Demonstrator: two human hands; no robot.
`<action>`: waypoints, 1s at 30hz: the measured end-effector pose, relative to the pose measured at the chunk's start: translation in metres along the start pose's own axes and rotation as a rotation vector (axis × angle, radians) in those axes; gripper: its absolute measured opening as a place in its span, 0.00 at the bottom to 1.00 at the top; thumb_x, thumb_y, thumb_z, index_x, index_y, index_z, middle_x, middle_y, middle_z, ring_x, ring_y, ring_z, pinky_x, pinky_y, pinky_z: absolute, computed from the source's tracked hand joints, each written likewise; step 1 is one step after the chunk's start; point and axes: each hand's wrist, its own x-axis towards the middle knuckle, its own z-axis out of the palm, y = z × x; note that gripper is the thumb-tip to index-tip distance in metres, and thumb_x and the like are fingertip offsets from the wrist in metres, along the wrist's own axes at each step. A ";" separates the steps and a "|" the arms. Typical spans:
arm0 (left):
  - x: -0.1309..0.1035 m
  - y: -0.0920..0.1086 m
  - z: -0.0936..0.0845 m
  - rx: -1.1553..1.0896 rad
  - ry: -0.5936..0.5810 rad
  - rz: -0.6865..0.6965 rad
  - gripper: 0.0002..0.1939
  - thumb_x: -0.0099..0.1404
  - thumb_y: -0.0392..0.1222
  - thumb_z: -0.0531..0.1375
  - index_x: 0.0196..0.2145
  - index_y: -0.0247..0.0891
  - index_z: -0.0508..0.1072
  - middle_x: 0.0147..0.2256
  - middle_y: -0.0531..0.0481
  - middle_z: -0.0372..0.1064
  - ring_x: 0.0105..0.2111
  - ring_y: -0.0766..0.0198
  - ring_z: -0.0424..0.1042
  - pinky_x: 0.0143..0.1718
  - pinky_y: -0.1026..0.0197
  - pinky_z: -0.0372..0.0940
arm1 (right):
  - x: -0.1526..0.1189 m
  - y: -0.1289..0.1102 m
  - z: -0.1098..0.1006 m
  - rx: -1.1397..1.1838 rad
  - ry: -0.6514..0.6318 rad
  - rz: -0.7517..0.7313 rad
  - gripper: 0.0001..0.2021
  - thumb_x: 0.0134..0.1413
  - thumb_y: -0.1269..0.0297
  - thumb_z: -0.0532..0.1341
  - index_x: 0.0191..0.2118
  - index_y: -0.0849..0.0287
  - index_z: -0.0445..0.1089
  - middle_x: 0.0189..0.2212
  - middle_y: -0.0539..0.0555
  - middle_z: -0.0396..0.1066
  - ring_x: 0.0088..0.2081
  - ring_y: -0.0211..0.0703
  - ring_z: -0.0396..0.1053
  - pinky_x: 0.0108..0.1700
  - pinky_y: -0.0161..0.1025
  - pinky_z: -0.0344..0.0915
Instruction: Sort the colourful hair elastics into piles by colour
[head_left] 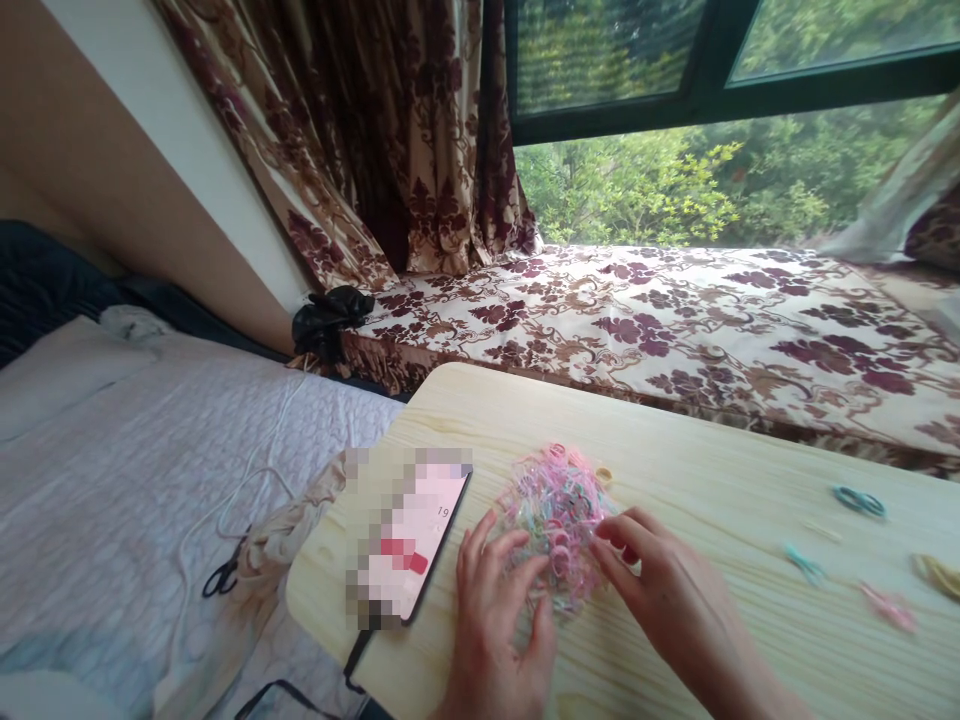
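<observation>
A loose heap of small elastic hair bands (559,490), mostly pink, lilac and pale green, lies on the light wooden table. My left hand (499,600) rests at the heap's near left side, fingers spread and curved over the bands. On the heap's right edge, my right hand (660,570) has its thumb and fingertips brought together in a pinch; whatever is between them is too small to name. Farther right lie a teal hair tie (859,501), a turquoise bundle (805,565), a pink bundle (887,607) and a mustard bundle (937,576).
A phone (412,545), partly blurred out, lies left of the heap with a dark strap. Beyond the table (675,430) is a window seat with a floral cover (637,320). A bed (150,440) with white cables and black scissors (222,577) stands left.
</observation>
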 end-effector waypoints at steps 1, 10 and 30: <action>0.000 0.000 0.000 -0.001 -0.004 -0.003 0.17 0.64 0.28 0.54 0.48 0.42 0.71 0.50 0.43 0.68 0.63 0.49 0.54 0.56 0.37 0.65 | 0.001 0.000 0.000 -0.003 0.005 0.002 0.16 0.61 0.52 0.53 0.32 0.52 0.74 0.31 0.51 0.74 0.28 0.42 0.73 0.26 0.37 0.64; 0.001 0.002 -0.002 0.003 -0.012 -0.017 0.17 0.64 0.29 0.54 0.48 0.43 0.71 0.49 0.43 0.68 0.63 0.48 0.56 0.56 0.37 0.65 | 0.026 -0.001 -0.001 -0.008 0.026 0.035 0.16 0.60 0.56 0.52 0.38 0.55 0.76 0.34 0.53 0.75 0.29 0.41 0.74 0.30 0.38 0.63; -0.003 -0.010 0.001 0.025 -0.035 0.065 0.17 0.64 0.30 0.56 0.49 0.43 0.71 0.51 0.43 0.67 0.64 0.49 0.55 0.56 0.41 0.66 | 0.023 -0.001 -0.008 0.172 0.081 0.057 0.13 0.56 0.58 0.54 0.30 0.55 0.74 0.27 0.52 0.73 0.26 0.40 0.70 0.29 0.37 0.63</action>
